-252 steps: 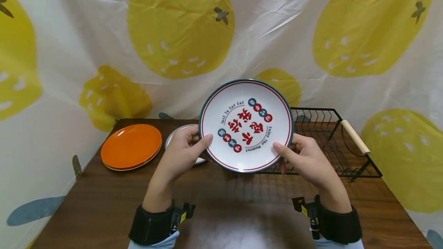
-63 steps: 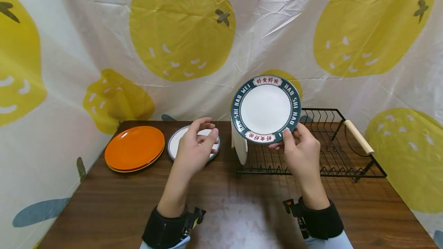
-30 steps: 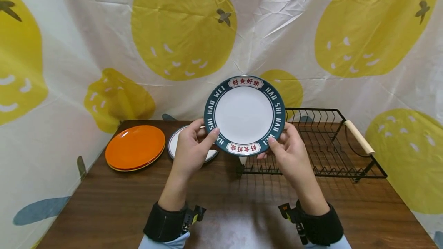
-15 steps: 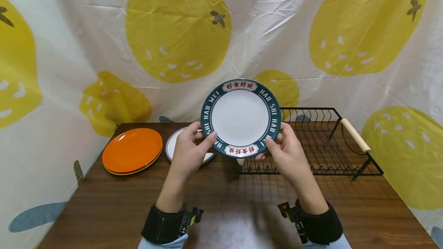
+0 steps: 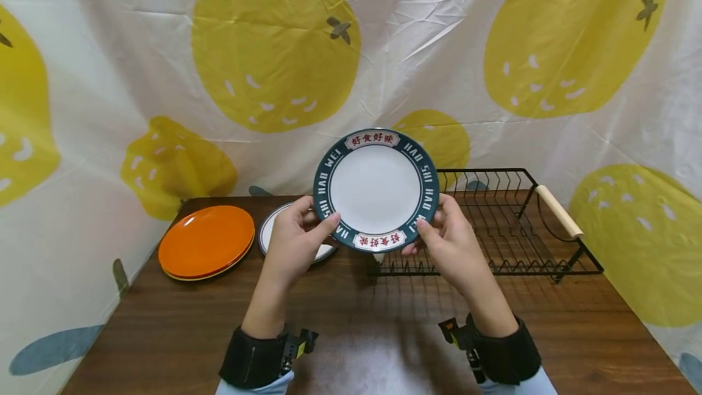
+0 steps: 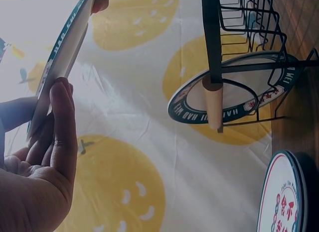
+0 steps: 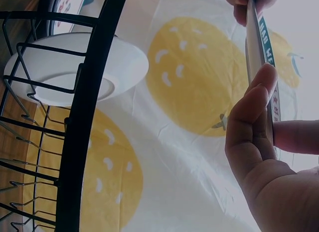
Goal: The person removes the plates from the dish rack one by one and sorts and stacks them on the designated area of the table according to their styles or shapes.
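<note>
A white plate (image 5: pixel 375 188) with a broad dark-green lettered rim is held up above the table, its face toward the head camera. My left hand (image 5: pixel 293 242) pinches its lower left edge, thumb on the front and fingers behind. At the lower right edge, my right hand (image 5: pixel 452 245) grips it the same way. Both wrist views show the plate edge-on between thumb and fingers. Partly hidden behind my left hand lie thin-rimmed white plates with red characters (image 6: pixel 284 207). Another green-rimmed plate (image 6: pixel 194 100) stands in the left end of the black dish rack (image 5: pixel 515 230).
Orange plates (image 5: pixel 205 239) are stacked over a yellow-edged one at the table's left. The rack, with a wooden handle (image 5: pixel 560 212), occupies the back right. Behind the table hangs a lemon-patterned cloth (image 5: pixel 274 47).
Earlier, both hands held a white plate with red characters. Later the right hand alone held the green-rimmed plate; then the left hand took its other edge. Lately only the view shifts slightly.
</note>
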`<state>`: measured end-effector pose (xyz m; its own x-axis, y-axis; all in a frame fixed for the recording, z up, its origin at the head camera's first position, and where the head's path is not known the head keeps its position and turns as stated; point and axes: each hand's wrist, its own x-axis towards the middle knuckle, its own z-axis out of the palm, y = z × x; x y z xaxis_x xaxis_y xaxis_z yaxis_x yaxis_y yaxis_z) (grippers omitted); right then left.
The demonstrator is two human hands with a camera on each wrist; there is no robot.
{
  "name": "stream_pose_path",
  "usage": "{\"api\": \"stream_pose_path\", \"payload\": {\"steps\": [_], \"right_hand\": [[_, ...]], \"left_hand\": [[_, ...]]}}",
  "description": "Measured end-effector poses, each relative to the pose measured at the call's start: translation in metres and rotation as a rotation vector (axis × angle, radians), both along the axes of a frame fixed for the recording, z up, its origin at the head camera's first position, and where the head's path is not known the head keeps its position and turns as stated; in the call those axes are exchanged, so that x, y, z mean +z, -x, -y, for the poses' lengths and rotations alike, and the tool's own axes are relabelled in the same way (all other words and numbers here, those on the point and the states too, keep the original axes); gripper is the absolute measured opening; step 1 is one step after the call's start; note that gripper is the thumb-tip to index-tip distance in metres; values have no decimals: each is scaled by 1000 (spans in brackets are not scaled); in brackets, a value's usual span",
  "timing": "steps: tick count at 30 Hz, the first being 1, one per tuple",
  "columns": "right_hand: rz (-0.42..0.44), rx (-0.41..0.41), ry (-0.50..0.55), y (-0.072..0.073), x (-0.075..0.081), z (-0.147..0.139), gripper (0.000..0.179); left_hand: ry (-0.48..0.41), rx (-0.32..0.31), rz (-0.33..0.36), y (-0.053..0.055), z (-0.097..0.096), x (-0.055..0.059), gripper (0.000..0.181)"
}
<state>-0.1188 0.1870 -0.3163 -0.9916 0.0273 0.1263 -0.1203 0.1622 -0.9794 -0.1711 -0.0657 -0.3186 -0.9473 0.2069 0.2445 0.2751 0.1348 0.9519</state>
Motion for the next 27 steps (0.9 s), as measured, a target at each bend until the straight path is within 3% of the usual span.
{"api": "stream_pose_path", "payload": {"steps": [20, 27], "right_hand": [[0, 11, -31, -1, -2, -1, 44], [-84, 18, 15, 1, -5, 2, 46]], "left_hand": [[23, 10, -5, -3, 2, 2, 31], [-33, 60, -33, -1, 1, 0, 28]]}}
